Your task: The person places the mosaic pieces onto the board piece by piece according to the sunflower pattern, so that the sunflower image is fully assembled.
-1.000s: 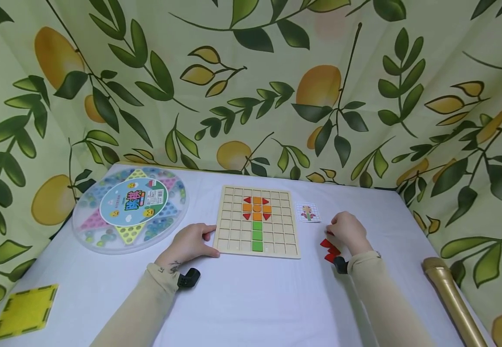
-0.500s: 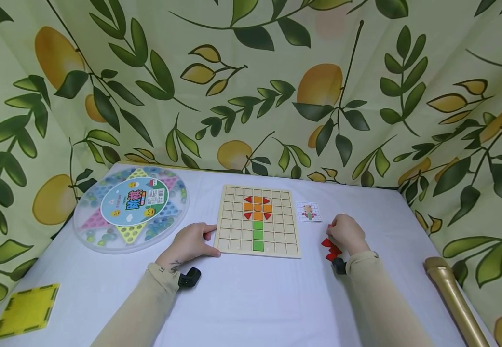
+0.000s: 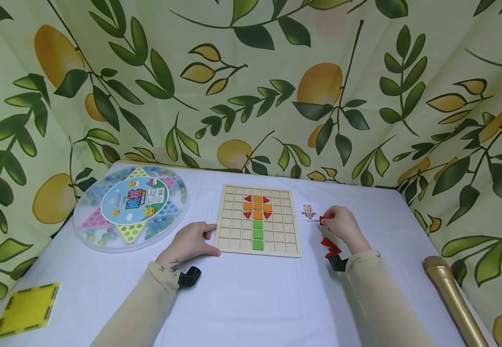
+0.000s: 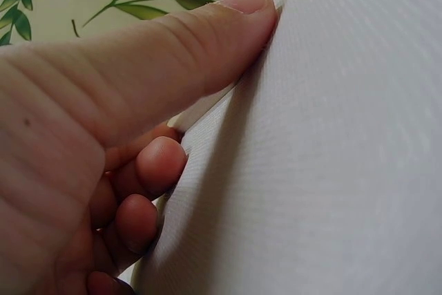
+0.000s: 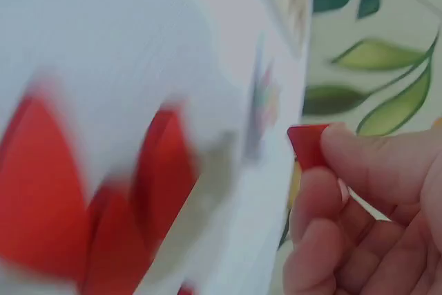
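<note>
A light wooden grid board lies on the white-covered table. My left hand rests at its lower left corner, thumb and index finger spread apart against the edge. An orange cross of tiles with red triangles at its corners sits on the board above a column of green squares. Thumb and forefinger of my right hand pinch a small red tile, right of the board. Several loose red petal-shaped tiles lie below that hand, blurred in the right wrist view.
A small printed pattern card lies between board and right hand. At the left stands a round clear Chinese checkers set with marbles. A yellow square plate is at the front left, and a gold microphone at the right.
My right hand has come up from the loose tiles and shifted slightly left toward the card, with a red tile between its fingertips. The left hand keeps its place at the board.
</note>
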`<action>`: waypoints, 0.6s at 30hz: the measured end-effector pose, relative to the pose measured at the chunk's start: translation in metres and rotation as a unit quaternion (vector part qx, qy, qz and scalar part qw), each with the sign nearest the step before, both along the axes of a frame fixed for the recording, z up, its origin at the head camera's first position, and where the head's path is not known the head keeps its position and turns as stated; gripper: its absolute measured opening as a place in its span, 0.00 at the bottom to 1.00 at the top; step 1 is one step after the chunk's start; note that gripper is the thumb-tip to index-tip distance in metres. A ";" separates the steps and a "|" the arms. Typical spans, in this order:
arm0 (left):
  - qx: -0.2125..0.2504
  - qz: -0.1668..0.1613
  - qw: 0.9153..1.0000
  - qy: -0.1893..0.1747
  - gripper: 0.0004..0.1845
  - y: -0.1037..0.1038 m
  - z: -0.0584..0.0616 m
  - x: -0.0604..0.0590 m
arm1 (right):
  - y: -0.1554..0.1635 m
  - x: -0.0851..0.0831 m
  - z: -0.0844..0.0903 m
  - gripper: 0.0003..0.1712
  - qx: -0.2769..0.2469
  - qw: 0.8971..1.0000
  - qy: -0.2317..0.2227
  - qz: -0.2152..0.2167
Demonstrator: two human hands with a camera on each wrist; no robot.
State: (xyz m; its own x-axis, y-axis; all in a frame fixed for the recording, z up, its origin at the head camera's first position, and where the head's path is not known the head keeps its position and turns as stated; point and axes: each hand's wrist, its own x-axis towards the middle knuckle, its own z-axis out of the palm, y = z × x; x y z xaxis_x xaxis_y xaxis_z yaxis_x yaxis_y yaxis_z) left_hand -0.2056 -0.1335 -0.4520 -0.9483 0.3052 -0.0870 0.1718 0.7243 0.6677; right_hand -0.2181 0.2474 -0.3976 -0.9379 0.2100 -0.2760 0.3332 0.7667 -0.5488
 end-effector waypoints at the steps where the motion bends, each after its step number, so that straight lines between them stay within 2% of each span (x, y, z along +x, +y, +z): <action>1: 0.000 0.001 1.000 -0.001 0.42 0.000 0.000 0.000 | -0.005 -0.001 0.002 0.08 -0.016 1.000 0.003 0.005; 5: 0.002 0.004 1.000 -0.006 0.43 0.000 0.000 -0.001 | -0.026 -0.007 0.004 0.07 -0.083 0.996 0.023 0.040; 9: 0.000 0.004 1.000 -0.006 0.43 0.000 -0.002 -0.002 | -0.051 -0.011 0.000 0.07 -0.121 0.990 0.027 0.071; 13: -0.004 0.001 1.000 -0.003 0.42 0.000 -0.002 -0.003 | -0.073 -0.014 -0.004 0.09 -0.118 0.989 0.023 0.086; 18: -0.007 0.000 1.000 -0.001 0.42 0.000 -0.002 -0.003 | -0.093 -0.020 -0.008 0.05 -0.090 0.990 0.032 0.106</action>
State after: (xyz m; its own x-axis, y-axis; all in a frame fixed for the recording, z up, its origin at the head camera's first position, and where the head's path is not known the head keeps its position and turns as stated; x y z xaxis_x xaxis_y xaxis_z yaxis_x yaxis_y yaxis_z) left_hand -0.2083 -0.1332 -0.4540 -0.9483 0.3033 -0.0929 0.1703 0.7337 0.6578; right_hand -0.2380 0.1541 -0.4054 -0.9722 -0.0414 -0.2305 0.1354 0.7038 -0.6974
